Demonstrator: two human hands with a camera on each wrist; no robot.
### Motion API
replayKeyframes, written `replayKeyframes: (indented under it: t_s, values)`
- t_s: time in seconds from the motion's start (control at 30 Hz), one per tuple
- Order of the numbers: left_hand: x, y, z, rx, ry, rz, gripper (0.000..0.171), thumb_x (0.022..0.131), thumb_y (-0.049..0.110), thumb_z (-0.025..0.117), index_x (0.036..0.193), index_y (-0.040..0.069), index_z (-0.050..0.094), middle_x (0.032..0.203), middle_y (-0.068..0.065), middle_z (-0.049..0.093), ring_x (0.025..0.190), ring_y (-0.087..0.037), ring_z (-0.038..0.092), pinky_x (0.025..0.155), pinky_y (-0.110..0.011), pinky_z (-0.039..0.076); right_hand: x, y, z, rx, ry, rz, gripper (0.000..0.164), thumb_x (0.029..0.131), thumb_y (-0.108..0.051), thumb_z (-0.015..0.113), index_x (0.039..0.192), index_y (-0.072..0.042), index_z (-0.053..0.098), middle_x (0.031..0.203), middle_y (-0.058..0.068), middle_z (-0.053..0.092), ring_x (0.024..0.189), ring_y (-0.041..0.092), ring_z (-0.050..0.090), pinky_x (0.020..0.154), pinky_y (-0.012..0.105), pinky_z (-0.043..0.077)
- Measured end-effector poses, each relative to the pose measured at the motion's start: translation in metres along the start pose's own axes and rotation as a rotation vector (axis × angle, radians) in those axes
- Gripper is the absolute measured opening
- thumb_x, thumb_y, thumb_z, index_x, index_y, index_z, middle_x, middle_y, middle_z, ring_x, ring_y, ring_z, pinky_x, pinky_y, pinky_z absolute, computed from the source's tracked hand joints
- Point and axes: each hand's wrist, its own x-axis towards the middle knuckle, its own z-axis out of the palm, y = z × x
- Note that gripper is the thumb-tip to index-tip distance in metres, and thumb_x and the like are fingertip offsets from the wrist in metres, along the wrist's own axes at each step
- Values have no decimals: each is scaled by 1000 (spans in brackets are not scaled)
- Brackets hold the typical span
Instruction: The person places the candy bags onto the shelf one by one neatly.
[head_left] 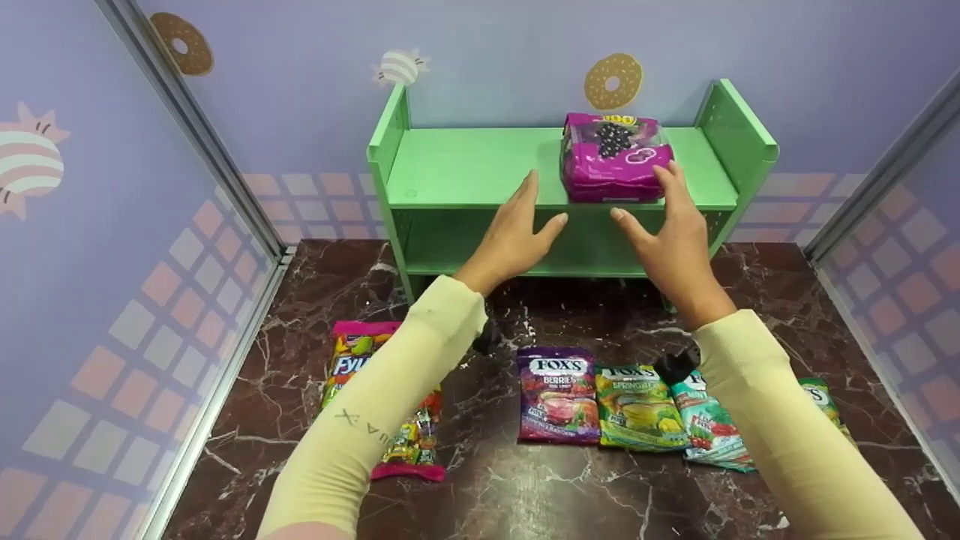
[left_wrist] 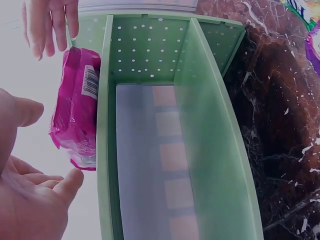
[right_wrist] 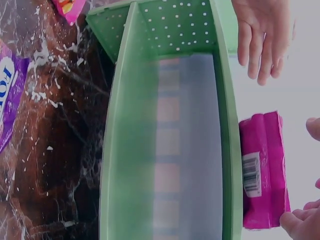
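Observation:
A purple candy bag (head_left: 619, 161) with a dark grape-like berry picture stands on the upper board of a green shelf (head_left: 472, 165), right of its middle. My right hand (head_left: 679, 244) is at the bag's right side, its fingers relaxed and a fingertip right at the bag's edge. To the front left of the bag is my left hand (head_left: 514, 232), fingers extended and nothing held. The left wrist view shows the bag (left_wrist: 80, 107) between the two hands, its barcode side towards the camera. In the right wrist view, a right fingertip overlaps the bag's (right_wrist: 262, 170) lower corner.
On the dark marbled floor (head_left: 480, 487) lie a Fox's berries bag (head_left: 559, 397), a yellow-green Fox's bag (head_left: 641, 409), a teal one (head_left: 709, 424) and another green one (head_left: 817, 394). A Fyu-lettered candy bag (head_left: 420, 442) is partly hidden under my left sleeve. Patterned walls surround the shelf.

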Motion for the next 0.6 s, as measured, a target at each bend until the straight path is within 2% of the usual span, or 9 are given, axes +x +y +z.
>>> replayKeyframes:
  t_s: [0.2,0.6]
  values:
    - [-9,-4,-3,-8,-18,2,79,100,45,45,157,15,-2,165,-3,4,152,-15,7,124,-31,11,-8,-3,4,20,14,-8,74,90,-37,67,149,-8,34,161,12,21,149,24,22,122,42,20]
    - [-22,-13,-5,2,-6,41,73,100,41,47,157,13,10,164,-4,13,151,-18,15,124,-34,16,-26,-8,22,49,3,-36,71,91,-36,66,147,-5,36,161,12,23,147,29,25,121,48,23]
